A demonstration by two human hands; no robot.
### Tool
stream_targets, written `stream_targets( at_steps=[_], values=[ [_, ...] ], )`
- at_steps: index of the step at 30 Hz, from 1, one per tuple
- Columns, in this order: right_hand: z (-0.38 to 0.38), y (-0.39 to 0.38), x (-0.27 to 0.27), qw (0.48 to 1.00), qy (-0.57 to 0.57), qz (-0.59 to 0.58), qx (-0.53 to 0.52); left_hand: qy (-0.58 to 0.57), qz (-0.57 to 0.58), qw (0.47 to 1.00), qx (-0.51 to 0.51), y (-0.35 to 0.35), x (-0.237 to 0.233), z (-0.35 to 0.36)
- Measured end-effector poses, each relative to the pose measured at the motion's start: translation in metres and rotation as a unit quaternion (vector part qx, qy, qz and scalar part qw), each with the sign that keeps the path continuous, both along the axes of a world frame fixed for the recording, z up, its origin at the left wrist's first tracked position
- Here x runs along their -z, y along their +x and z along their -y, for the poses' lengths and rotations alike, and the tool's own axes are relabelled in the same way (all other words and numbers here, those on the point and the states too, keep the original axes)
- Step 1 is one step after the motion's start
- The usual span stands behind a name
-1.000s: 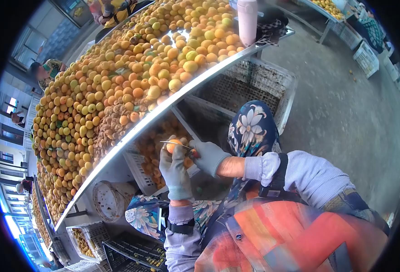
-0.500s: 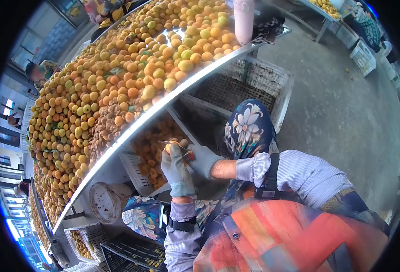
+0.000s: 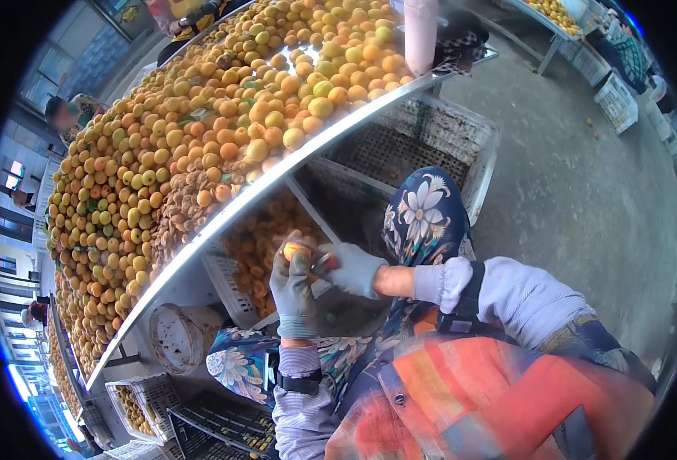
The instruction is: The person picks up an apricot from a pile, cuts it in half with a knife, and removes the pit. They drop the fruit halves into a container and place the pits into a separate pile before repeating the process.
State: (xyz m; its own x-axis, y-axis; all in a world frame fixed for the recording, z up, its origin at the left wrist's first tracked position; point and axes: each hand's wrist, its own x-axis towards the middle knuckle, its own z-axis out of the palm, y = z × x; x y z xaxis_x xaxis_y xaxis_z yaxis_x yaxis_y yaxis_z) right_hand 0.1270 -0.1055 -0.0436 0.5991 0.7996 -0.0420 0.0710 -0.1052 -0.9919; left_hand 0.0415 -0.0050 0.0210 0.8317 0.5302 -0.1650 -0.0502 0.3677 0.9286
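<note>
My left hand (image 3: 294, 295), in a grey glove, holds an orange-yellow fruit (image 3: 295, 250) between its fingertips. Close on its right, my right hand (image 3: 351, 268), gloved too, grips a small tool with a red handle (image 3: 327, 263); the tool's blade cannot be made out now. Both hands are over a crate of orange fruit pieces (image 3: 260, 261), below the metal edge of the table (image 3: 223, 217). A large heap of apricot-like fruit (image 3: 200, 138) covers the tabletop, with a brown pile of pits or scraps (image 3: 181, 207) near the edge.
A pink bottle (image 3: 420, 34) stands on the table's corner. Beneath are an empty dirty crate (image 3: 484, 146) and a white bucket (image 3: 177, 337). Lower left are a white crate (image 3: 150, 383) and a black crate (image 3: 215, 429). Other people are around the tables, one at upper left (image 3: 70, 115).
The fruit in my left hand now shows more of its orange side. My right hand has shifted slightly right, and the thin blade seen before across the fruit no longer shows.
</note>
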Motion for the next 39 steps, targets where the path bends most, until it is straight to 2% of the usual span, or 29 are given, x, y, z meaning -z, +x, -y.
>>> stream_targets(
  at_steps=[1,2,4,5,6,8,9,13,16,18,20,22,24,25,27,29,31,32,33,34,35,36,37,38,39],
  values=[
    [0.003,-0.001,-0.01,0.996,0.055,-0.028,0.07,0.06,-0.016,0.998,-0.01,-0.003,0.005,-0.008],
    [0.008,0.003,-0.032,0.996,0.054,-0.026,0.065,0.117,-0.032,0.992,-0.021,-0.004,0.007,-0.012],
    [0.017,0.016,-0.081,0.964,-0.028,-0.249,0.092,0.141,-0.026,0.989,-0.023,-0.007,-0.001,-0.007],
    [0.018,0.021,-0.087,0.951,-0.041,-0.298,0.07,0.165,-0.019,0.986,-0.023,-0.007,-0.005,-0.004],
    [0.015,0.02,-0.085,0.951,-0.04,-0.297,0.072,0.166,-0.018,0.986,-0.021,-0.007,-0.006,0.0],
    [0.001,0.015,-0.076,0.977,0.064,-0.19,0.069,0.328,-0.013,0.944,-0.038,-0.009,-0.007,0.008],
    [-0.006,0.009,-0.073,0.976,0.089,-0.176,0.087,0.381,-0.032,0.922,-0.068,-0.008,-0.007,0.011],
    [-0.009,0.002,-0.078,0.964,0.081,-0.25,0.05,0.316,-0.037,0.943,-0.093,-0.01,0.004,0.012],
    [-0.012,-0.003,-0.088,0.953,0.068,-0.281,0.091,0.369,-0.054,0.923,-0.094,-0.009,0.002,0.013],
    [-0.013,-0.006,-0.09,0.947,0.076,-0.297,0.096,0.495,-0.023,0.862,-0.11,-0.007,0.006,0.01],
    [-0.016,-0.008,-0.091,0.941,0.083,-0.313,0.099,0.491,-0.034,0.862,-0.122,-0.005,0.005,0.011],
    [-0.019,-0.009,-0.093,0.949,0.104,-0.278,0.106,0.487,-0.045,0.862,-0.133,0.0,0.001,0.017],
    [-0.022,-0.007,-0.094,0.948,0.126,-0.276,0.102,0.436,-0.061,0.876,-0.198,0.006,-0.004,0.025],
    [-0.024,-0.007,-0.094,0.945,0.147,-0.274,0.097,0.435,-0.062,0.876,-0.199,0.008,-0.002,0.024],
    [-0.031,-0.011,-0.093,0.949,0.156,-0.245,0.127,0.322,-0.005,0.925,-0.2,0.01,0.002,0.02],
    [-0.032,-0.013,-0.092,0.95,0.162,-0.215,0.156,0.327,-0.04,0.924,-0.194,0.01,0.002,0.018],
    [-0.032,-0.015,-0.092,0.966,0.155,-0.135,0.156,0.332,-0.077,0.922,-0.186,0.008,0.011,0.011],
    [-0.03,-0.015,-0.089,0.966,0.154,-0.136,0.155,0.28,-0.062,0.945,-0.158,0.008,0.016,0.005],
    [-0.028,-0.014,-0.086,0.986,0.1,-0.036,0.132,0.229,-0.045,0.964,-0.13,0.009,0.02,0.001],
    [-0.028,-0.012,-0.084,0.991,0.046,0.065,0.108,0.229,-0.044,0.963,-0.132,0.006,0.024,-0.001],
    [-0.03,-0.012,-0.085,0.991,0.045,0.082,0.096,0.033,-0.034,0.994,-0.102,0.004,0.007,0.001],
    [-0.029,-0.013,-0.089,0.991,0.045,0.081,0.094,-0.165,-0.024,0.984,-0.067,0.001,-0.004,0.003],
    [-0.026,-0.014,-0.094,0.978,0.069,0.178,0.079,0.054,-0.082,0.993,-0.061,-0.009,-0.006,0.004],
    [-0.024,-0.014,-0.096,0.955,0.094,0.273,0.064,0.053,-0.084,0.993,-0.063,-0.013,0.005,0.002],
    [-0.024,-0.013,-0.096,0.955,0.095,0.272,0.063,-0.1,-0.013,0.993,-0.068,-0.013,0.021,-0.002]
  ],
)
